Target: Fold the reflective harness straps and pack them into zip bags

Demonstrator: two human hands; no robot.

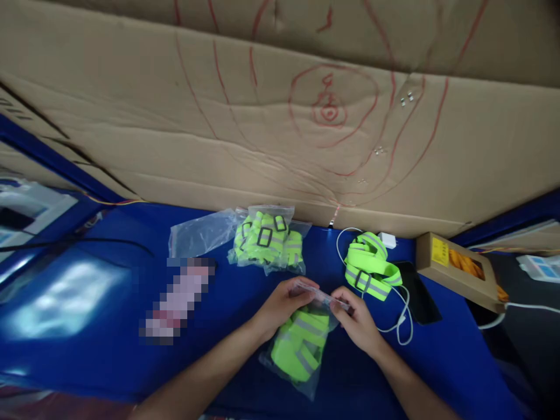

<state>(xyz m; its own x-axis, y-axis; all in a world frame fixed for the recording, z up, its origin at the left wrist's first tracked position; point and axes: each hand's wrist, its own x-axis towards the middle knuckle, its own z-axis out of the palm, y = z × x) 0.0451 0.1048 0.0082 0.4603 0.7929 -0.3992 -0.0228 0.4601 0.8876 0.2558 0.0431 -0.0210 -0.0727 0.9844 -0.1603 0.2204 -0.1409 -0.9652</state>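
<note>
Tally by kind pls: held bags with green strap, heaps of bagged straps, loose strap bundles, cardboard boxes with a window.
Held bag with green strap: 1
Heap of bagged straps: 1 (bags overlap, can't count singly)
Loose strap bundle: 1
Cardboard box with a window: 1
Total: 4

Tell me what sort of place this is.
Probably an indoor workspace: a blue table backed by cardboard, a pile of bagged straps, and another bag in hand.

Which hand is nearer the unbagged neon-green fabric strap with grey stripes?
Right: the right hand is just in front of the strap; the left hand is farther off to its left.
</note>
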